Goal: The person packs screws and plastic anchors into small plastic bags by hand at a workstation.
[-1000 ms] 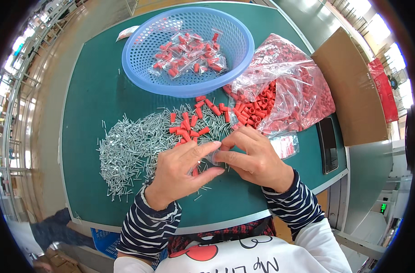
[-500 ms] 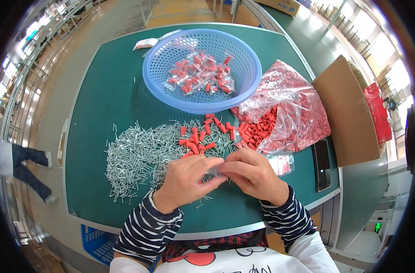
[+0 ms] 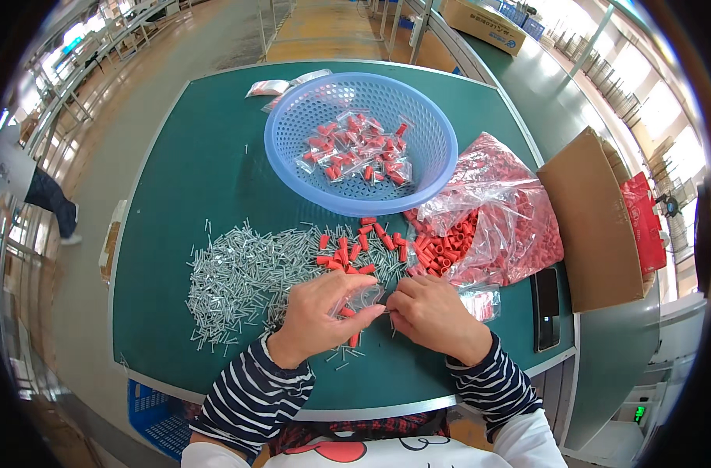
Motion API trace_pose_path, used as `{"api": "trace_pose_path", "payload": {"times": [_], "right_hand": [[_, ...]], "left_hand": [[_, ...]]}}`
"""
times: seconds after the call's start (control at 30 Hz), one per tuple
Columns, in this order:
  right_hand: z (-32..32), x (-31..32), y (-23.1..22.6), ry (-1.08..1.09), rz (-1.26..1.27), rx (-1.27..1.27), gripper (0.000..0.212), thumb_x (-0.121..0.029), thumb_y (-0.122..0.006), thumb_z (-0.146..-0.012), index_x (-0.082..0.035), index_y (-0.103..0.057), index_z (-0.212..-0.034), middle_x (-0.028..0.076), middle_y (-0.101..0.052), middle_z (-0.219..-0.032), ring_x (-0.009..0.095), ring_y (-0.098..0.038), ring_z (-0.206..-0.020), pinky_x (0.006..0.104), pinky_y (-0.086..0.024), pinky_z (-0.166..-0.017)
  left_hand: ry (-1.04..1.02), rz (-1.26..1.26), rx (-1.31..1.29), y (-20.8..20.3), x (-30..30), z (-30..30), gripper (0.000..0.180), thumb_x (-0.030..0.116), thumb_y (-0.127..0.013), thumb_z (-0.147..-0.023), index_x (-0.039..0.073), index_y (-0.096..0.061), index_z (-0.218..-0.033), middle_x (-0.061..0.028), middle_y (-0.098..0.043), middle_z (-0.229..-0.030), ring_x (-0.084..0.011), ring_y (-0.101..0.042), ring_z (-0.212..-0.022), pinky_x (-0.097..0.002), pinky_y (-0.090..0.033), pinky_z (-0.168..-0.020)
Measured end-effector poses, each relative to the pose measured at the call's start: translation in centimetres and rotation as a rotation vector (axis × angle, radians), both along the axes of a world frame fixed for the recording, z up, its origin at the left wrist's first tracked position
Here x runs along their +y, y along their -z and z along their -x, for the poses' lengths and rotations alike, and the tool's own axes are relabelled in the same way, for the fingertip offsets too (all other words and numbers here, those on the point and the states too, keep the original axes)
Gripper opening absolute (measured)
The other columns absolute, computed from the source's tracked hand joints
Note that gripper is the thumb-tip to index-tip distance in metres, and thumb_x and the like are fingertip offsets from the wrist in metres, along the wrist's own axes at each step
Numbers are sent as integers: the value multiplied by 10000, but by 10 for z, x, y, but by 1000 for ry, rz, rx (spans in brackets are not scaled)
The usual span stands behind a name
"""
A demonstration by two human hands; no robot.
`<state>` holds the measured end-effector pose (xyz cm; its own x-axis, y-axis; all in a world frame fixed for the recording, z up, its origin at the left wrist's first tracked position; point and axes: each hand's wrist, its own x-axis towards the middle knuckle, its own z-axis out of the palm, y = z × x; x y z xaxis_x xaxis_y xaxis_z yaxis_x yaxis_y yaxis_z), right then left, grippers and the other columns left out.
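Observation:
A small clear plastic bag (image 3: 365, 297) is held in the curve of my left hand (image 3: 313, 313), its thumb and fingers spread around the bag's mouth. My right hand (image 3: 435, 318) is closed, with its fingertips pinched together just beside the bag's right edge; what they hold is hidden. Under and beyond my hands, loose red plastic wall plugs (image 3: 344, 251) lie on silver screws. A wide heap of these screws (image 3: 242, 273) spreads to the left. More red plugs (image 3: 447, 246) spill from a large clear bag (image 3: 511, 214) on the right.
A blue perforated basket (image 3: 285, 168) at the back holds several small filled bags (image 3: 355, 148). Flat clear bags (image 3: 481, 303) and a black phone (image 3: 546, 312) lie right of my hand. An open cardboard box (image 3: 593, 226) stands at the green table's (image 3: 192, 156) right edge. A person (image 3: 47, 199) is far left.
My hands have drawn slightly apart, and the clear bag now shows wider between my left thumb and fingers. My right fingers have curled into a tighter pinch. The view has shifted a little.

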<state>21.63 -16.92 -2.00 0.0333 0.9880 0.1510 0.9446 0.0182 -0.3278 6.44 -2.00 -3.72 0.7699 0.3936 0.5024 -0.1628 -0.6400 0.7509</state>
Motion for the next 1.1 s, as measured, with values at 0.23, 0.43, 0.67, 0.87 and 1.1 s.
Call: {"api": "trace_pose_path", "payload": {"times": [0.23, 0.43, 0.67, 0.87, 1.1], "right_hand": [[3, 5, 0, 48, 54, -40, 132, -129, -667, -705, -29, -627, -782, 112, -593, -733, 299, -624, -694, 414, -496, -646], [-7, 0, 1, 179, -153, 447, 110, -69, -702, -714, -39, -634, -795, 69, -594, -734, 174, -568, -587, 305, -436, -532], [-1, 0, -3, 233, -289, 926, 105, -28, -721, -788, -39, -654, -868, -27, -559, -752, 22, -471, -619, 200, -363, -535], [6, 3, 3, 145, -358, 1027, 117, 7, -716, -802, -43, -663, -894, 2, -573, -862, 43, -477, -685, 198, -364, -576], [8, 5, -2, 111, -323, 969, 140, -19, -720, -824, -41, -691, -959, 13, -594, -883, 50, -486, -706, 206, -386, -611]], "left_hand": [[12, -7, 40, 0, -1, -1, 373, 156, -829, -699, 63, -677, -1027, -82, -649, -784, -204, -612, -602, -300, -493, -542], [-3, -27, 40, 2, -3, -1, 367, 169, -825, -711, 63, -678, -1030, -77, -654, -795, -205, -603, -594, -300, -489, -536], [17, 98, 23, 7, -8, -2, 398, 123, -842, -685, 69, -687, -1048, -23, -622, -753, -103, -494, -551, -247, -400, -497], [44, 152, 79, 7, -14, -3, 378, 168, -835, -702, 75, -691, -1038, -41, -643, -775, -131, -531, -546, -261, -441, -521], [30, 217, 10, 11, -13, -3, 376, 89, -833, -704, 60, -689, -1050, 8, -535, -683, -67, -440, -548, -231, -349, -490]]}}
